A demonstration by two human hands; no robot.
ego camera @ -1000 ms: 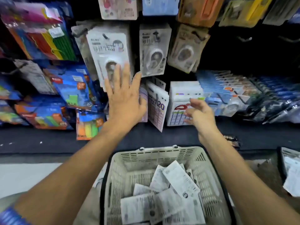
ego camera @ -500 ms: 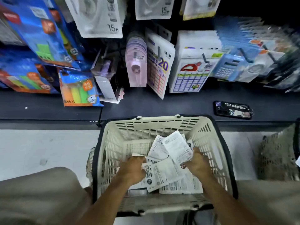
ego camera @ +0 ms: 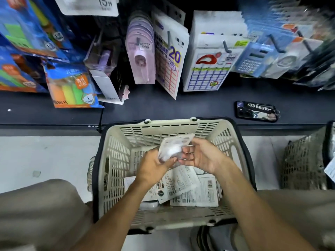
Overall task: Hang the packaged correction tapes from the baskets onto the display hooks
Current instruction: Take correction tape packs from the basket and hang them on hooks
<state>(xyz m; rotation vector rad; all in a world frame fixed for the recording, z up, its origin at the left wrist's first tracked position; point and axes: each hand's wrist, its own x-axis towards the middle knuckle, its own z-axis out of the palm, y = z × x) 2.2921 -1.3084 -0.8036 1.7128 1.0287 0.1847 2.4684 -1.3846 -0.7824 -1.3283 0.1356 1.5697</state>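
- My knees frame the near edge, one at each side, with the cream basket (ego camera: 116, 160) standing on the pale floor between them.
- More packaged correction tapes (ego camera: 190, 189) lie flat in the basket's bottom, mostly back side up, piled toward its right.
- My left hand (ego camera: 154, 165) is above that pile, fingers curled round the near end of the correction tape pack (ego camera: 172, 147) I have lifted.
- My right hand (ego camera: 201, 156) meets it from the right, palm up, fingers bent and pinching the same pack's right edge.
- The pack is tilted, its far end over the basket's far wall.
- Beyond the basket, a phone (ego camera: 257, 111) lies on the dark shelf to the right.
- A second basket (ego camera: 304, 160) is at the right edge.
- Farthest off, display hooks (ego camera: 226, 47) carry label sheets (ego camera: 170, 58), pink tapes (ego camera: 141, 57) and calculators (ego camera: 252, 58).
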